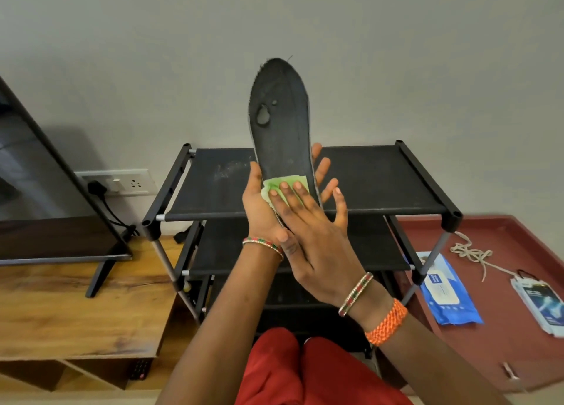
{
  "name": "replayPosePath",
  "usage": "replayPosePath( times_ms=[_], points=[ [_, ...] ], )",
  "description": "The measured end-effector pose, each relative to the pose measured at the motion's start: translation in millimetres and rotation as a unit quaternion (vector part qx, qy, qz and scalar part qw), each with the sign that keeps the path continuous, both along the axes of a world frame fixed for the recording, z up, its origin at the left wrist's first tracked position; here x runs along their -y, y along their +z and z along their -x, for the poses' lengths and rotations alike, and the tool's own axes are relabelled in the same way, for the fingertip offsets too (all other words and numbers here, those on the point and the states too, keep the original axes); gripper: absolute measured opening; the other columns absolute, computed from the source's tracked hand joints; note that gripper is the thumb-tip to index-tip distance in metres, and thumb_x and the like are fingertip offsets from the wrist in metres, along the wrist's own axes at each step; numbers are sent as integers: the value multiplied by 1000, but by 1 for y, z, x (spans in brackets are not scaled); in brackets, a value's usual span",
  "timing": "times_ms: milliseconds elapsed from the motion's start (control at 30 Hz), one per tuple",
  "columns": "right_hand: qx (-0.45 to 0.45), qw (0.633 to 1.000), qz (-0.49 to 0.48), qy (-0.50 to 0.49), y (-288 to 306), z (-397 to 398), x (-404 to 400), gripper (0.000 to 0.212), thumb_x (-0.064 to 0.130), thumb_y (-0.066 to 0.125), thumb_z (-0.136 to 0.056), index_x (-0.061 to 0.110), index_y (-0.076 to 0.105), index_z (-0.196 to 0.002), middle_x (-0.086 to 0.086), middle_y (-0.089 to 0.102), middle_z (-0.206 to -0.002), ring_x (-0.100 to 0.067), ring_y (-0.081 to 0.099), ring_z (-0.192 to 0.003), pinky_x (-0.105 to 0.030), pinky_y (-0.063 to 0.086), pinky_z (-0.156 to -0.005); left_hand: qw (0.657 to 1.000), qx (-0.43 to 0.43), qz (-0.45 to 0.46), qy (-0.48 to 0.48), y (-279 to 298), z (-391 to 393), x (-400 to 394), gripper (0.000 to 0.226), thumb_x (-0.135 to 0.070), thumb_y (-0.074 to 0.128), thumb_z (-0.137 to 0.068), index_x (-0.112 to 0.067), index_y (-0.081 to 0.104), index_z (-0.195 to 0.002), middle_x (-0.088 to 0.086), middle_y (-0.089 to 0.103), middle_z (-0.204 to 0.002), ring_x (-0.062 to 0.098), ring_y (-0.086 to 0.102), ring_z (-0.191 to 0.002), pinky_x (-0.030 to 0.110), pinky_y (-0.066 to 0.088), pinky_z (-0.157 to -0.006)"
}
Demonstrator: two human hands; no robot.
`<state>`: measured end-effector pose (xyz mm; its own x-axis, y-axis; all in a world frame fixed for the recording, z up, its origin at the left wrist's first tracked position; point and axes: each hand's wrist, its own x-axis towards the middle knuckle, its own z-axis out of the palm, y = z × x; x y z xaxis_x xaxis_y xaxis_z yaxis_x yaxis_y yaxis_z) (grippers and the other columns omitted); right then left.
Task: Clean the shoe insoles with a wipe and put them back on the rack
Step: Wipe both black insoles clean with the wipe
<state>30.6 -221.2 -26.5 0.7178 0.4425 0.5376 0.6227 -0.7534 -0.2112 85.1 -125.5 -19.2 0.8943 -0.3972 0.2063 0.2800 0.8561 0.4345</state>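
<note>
Red-clothed knees (305, 371) sat lowest; above the rack (305, 212), the left hand (259, 209) apparently cupped the upright insole (282, 120) while the right hand (308, 221) pressed flat fingers on a green wipe (282, 182), best stroked firmly toward the toe.

matt black insole (282, 120), cloth-shelved rack (366, 178), wood-grain table (76, 307)

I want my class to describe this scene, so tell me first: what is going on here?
A person holds a dark insole upright in the left hand, above a black shoe rack. The right hand presses a green wipe flat against the insole's lower part. Worn patches show higher up the insole. The rack's top shelf holds nothing, so the insole has not yet gone back. A blue wipes pack lies to the right.
</note>
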Motion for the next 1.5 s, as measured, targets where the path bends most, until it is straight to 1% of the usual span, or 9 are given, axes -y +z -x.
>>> replayPosePath(
  times_ms=[233, 433, 633, 800, 1000, 1167, 1300, 1367, 1500],
  points=[
    [-18, 1000, -13, 16, -11, 2, 8, 58, 51, 10, -97, 25, 24, -148, 7, 24, -153, -7, 12, -144, -54, -4, -114, 998, -35, 12, 42, 4, -14, -10, 83, -69, 28, -86, -12, 32, -146, 6, 47, -140, 24, 54, -118, 44, 36, -105],
    [-8, 1000, -2, -24, -3, -12, 8, 59, 50, 9, -97, 23, 28, -147, 4, 25, -153, -11, 10, -144, -51, -6, -115, 998, -35, -44, 7, -3, -12, 8, 86, -72, 22, -86, -9, 36, -142, 7, 51, -136, 25, 54, -117, 43, 36, -104],
    [-24, 999, 25, 20, -16, 0, 20, 59, 50, 10, -97, 23, 22, -149, 6, 22, -154, -7, 12, -144, -54, -7, -113, 997, -48, -7, 63, 2, -29, -10, 84, -71, 19, -88, -11, 38, -143, 6, 45, -144, 25, 56, -117, 43, 43, -99],
    [-15, 999, 27, -23, -5, -21, 15, 64, 52, 6, -97, 20, 33, -145, 0, 30, -152, -13, 16, -144, -54, 0, -114, 996, -57, -74, -3, -8, -15, 11, 90, -75, 19, -85, -8, 39, -142, 7, 46, -141, 25, 53, -117, 44, 37, -103],
    [-27, 999, 33, 29, -16, -8, 14, 62, 52, 9, -97, 21, 27, -147, 3, 29, -152, -10, 20, -142, -54, -6, -114, 992, -84, -24, 93, -6, -31, -12, 82, -69, 19, -89, -9, 40, -141, 9, 46, -143, 26, 55, -118, 43, 44, -99],
    [-30, 999, 31, -33, -9, -35, 7, 71, 53, -2, -95, 17, 35, -144, -1, 31, -151, -15, 16, -144, -55, 4, -114, 991, -105, -79, 21, -16, -15, 10, 86, -72, 24, -87, -3, 57, -125, 12, 61, -122, 27, 60, -108, 40, 46, -97],
    [-35, 998, 60, -9, -16, -31, 5, 66, 55, 3, -95, 21, 25, -148, 3, 24, -154, -12, 11, -145, -52, -7, -114, 989, -110, -55, 81, -19, -26, -8, 83, -68, 20, -89, -5, 41, -139, 11, 48, -141, 25, 51, -121, 44, 37, -105],
    [-39, 998, 53, 20, -21, -24, 8, 63, 54, 7, -96, 22, 23, -148, 5, 24, -154, -10, 13, -144, -53, -8, -113, 986, -113, -37, 115, -14, -36, -21, 78, -64, 20, -91, -6, 42, -139, 11, 47, -142, 25, 50, -124, 47, 38, -105],
    [-25, 999, 47, -5, -17, -36, 9, 62, 52, 7, -96, 22, 26, -148, 3, 26, -154, -12, 14, -144, -53, -9, -113, 990, -99, -77, 68, -8, -23, -9, 70, -56, 26, -92, -6, 43, -139, 12, 47, -141, 26, 54, -118, 46, 44, -99]
  ],
)
